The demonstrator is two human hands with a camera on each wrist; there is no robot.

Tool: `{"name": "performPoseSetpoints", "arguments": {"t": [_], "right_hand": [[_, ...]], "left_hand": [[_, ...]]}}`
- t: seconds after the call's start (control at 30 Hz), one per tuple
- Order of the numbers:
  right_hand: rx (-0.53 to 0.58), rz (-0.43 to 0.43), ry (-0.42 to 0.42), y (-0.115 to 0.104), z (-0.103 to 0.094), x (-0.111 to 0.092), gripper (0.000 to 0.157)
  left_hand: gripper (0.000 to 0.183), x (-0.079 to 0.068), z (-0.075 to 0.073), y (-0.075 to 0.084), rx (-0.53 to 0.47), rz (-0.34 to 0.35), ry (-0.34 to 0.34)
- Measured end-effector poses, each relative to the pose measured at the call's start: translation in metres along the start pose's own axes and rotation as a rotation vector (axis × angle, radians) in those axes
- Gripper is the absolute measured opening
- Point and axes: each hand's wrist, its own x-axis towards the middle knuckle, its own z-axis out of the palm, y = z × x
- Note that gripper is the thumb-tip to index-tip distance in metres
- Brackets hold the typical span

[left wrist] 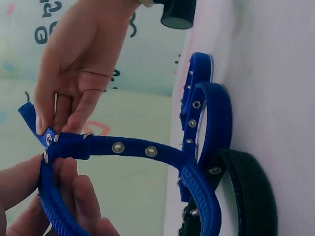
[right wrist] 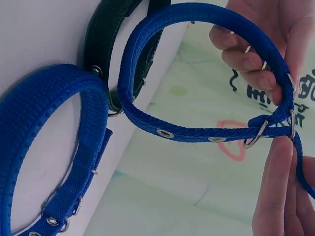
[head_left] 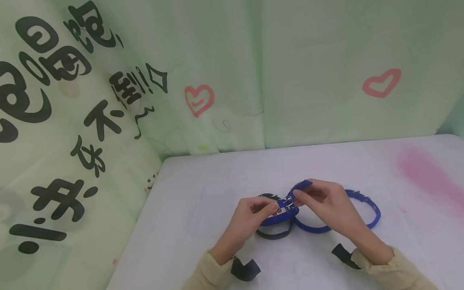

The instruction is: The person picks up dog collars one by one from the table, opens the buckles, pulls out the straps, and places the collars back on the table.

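Observation:
A blue collar (right wrist: 133, 64) with metal eyelets and a D-ring (right wrist: 256, 135) is raised in a loop between both hands. My left hand (head_left: 248, 215) pinches its band beside the metal buckle (left wrist: 48, 139). On the other side of the buckle, my right hand (head_left: 331, 203) grips the strap's loose end (head_left: 303, 185), which is threaded through. Another blue collar (head_left: 378, 213), fastened in a ring, lies on the table at the right, partly behind my right hand. Under the raised loop is a dark collar (head_left: 274, 235), partly covered by it in the head view.
The white table (head_left: 195, 225) bears a pink patch (head_left: 427, 173) at the right. A pale green curtain (head_left: 308, 80) with hearts and black lettering hangs behind and to the left. Black straps (head_left: 246, 269) show at both sleeve cuffs.

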Motion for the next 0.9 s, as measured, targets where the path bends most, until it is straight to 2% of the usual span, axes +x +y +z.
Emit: {"name": "performPoseSetpoints", "arguments": {"t": [0.2, 0.33, 0.57, 0.9], "right_hand": [[0.015, -0.003, -0.005, 0.000, 0.001, 0.000, 0.010], [0.020, -0.018, 0.002, 0.000, 0.002, 0.000, 0.009], [0.015, -0.031, 0.008, 0.001, 0.003, -0.001, 0.008], [0.007, -0.045, 0.011, -0.001, 0.002, -0.001, 0.007]], "left_hand": [[0.018, -0.002, 0.000, 0.002, 0.120, 0.139, 0.041], [0.016, -0.003, 0.001, 0.004, 0.172, 0.193, 0.038], [0.018, -0.001, 0.003, 0.008, 0.224, 0.223, 0.025], [0.016, 0.002, 0.007, 0.010, 0.230, 0.258, 0.070]]}}
